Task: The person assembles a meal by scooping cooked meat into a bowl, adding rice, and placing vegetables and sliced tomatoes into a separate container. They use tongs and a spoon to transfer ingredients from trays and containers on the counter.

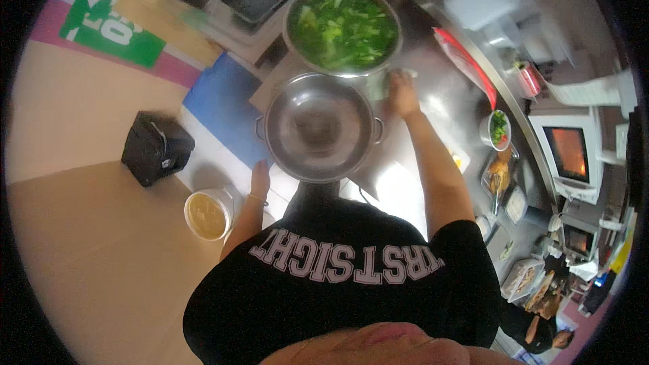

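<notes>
A large round metal pan with two loop handles (319, 129), its inside bare, lies in front of my body at the counter's edge. Just beyond it stands a steel pot of chopped green leaves (345, 30), apparently in liquid. My right hand (404, 94) rests on the steel counter (431, 78) right of the pot, on or beside a pale greenish cloth (377, 86); whether its fingers grip the cloth is unclear. My left hand (260, 180) hangs low at the left, near the pan's lower left rim and touching nothing that I can make out.
Left are a blue panel (223, 106), a black box-like object (158, 147) and a white bucket (207, 214). On the right lie a red-edged plastic bag (466, 63), a bowl of chopped vegetables (496, 130) and food trays. Another person (532, 332) is at the far lower right.
</notes>
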A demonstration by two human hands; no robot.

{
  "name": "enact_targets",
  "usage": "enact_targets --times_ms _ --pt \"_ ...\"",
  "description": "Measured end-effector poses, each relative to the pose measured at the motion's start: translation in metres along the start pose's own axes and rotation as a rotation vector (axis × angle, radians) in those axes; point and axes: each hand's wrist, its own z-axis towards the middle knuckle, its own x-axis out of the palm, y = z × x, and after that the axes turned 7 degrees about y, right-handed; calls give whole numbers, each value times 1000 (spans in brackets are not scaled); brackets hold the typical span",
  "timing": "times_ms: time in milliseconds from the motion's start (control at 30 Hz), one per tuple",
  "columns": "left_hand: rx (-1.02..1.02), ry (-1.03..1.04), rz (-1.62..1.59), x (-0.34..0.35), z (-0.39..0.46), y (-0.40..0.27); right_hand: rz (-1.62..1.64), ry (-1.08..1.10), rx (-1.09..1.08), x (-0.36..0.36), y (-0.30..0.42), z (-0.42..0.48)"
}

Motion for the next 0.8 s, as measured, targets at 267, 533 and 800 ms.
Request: enact_targets --times_ms 267,533,800 --pt "-190 228 -35 -31 21 52 -45 124 166 6 19 7" --pt "-372 256 -100 -18 35 22 165 -32 331 -2 14 4" --pt "-313 -16 -720 -91 106 -47 50 -23 386 -1 31 -6"
